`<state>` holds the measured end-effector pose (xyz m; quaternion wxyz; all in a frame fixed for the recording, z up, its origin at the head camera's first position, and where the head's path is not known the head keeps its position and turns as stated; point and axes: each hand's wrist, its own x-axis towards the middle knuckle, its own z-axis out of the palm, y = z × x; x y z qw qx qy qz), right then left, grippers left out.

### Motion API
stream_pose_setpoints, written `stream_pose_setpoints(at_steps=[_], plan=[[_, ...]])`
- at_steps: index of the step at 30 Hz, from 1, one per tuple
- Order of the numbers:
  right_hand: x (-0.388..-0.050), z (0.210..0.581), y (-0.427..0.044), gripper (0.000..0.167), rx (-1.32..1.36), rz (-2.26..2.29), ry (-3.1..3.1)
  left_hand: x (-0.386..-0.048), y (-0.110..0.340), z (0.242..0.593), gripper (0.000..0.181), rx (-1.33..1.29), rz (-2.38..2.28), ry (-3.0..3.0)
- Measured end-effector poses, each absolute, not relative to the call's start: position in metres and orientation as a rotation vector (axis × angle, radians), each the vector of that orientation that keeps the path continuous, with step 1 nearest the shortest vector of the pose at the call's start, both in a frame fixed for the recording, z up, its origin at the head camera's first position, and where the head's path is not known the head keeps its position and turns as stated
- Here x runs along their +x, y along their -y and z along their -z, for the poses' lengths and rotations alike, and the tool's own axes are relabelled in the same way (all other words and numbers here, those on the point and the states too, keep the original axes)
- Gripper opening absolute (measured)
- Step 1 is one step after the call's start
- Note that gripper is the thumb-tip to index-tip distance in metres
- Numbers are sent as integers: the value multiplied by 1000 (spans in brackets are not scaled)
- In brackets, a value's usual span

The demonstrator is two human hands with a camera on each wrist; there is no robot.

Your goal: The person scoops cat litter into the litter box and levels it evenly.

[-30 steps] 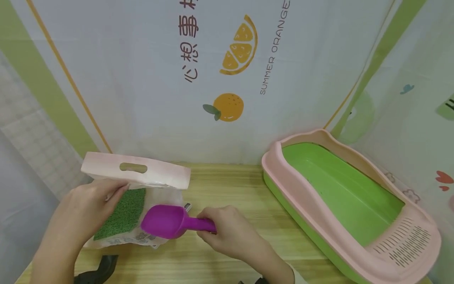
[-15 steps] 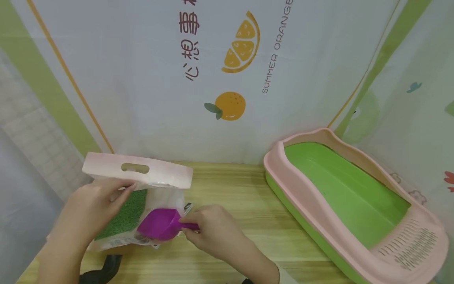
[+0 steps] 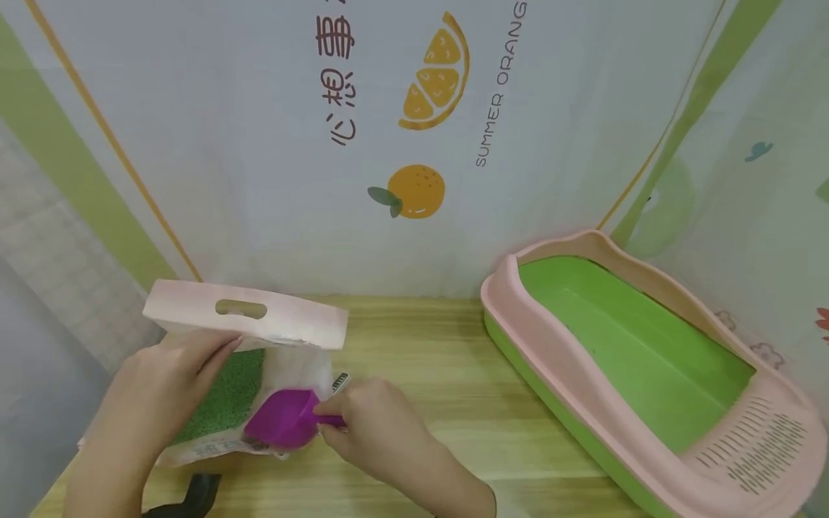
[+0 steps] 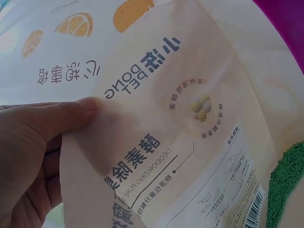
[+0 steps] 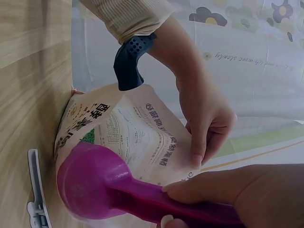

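A pale pink bag [image 3: 298, 370] of green pellets [image 3: 227, 396] stands at the left with its mouth open. My left hand [image 3: 158, 385] pinches the bag's upper edge between thumb and fingers, and the left wrist view shows the thumb [image 4: 88, 105] on the printed side. With my right hand [image 3: 382, 424] I grip the handle of a purple scoop [image 3: 285, 421]. The scoop's bowl [image 5: 92, 183] is at the bag's mouth, its tip against or just inside the near right edge; I cannot tell which. Pellets in the scoop are not visible.
A litter box with a pink rim [image 3: 563, 352] and green inside [image 3: 622, 338] stands on the wooden table [image 3: 414, 360] at the right. A printed curtain [image 3: 272, 180] hangs behind. One slim grey plastic piece [image 5: 35, 185] lies beside the bag. A dark wrist mount [image 3: 197, 496] shows at lower left.
My right hand has moved left and slightly down, bringing the scoop from over the bag's right side to its mouth edge, now more tilted. The left hand keeps its hold on the bag.
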<state>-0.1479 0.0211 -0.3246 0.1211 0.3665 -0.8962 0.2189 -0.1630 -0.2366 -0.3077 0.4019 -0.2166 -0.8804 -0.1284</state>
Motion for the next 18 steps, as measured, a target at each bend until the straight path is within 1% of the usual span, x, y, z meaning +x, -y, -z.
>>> stream_pose_setpoints(at_steps=[1,3,4,6,9,11,14,15,18], plan=[[-148,325,-21,15,1064,-628,2612,-163,237,307,41,-543,320,2229],[-149,326,-20,16,1056,-604,2611,-164,238,305,40,-533,313,2232],[-148,327,-19,15,1053,-592,2608,-163,238,305,41,-528,311,2233],[-148,328,-18,14,1048,-574,2602,-162,239,305,50,-524,309,2227],[-148,330,-17,11,1041,-547,2604,-161,239,303,57,-523,300,2216],[-148,331,-16,9,1050,-534,2594,-161,238,301,44,-506,314,2249],[-148,333,-15,8,1073,-485,2561,-161,234,298,14,-443,353,2352],[-147,333,-15,8,1085,-461,2546,-161,233,297,7,-419,370,2393],[-146,335,-13,8,1103,-402,2511,-161,231,295,9,-379,387,2445]])
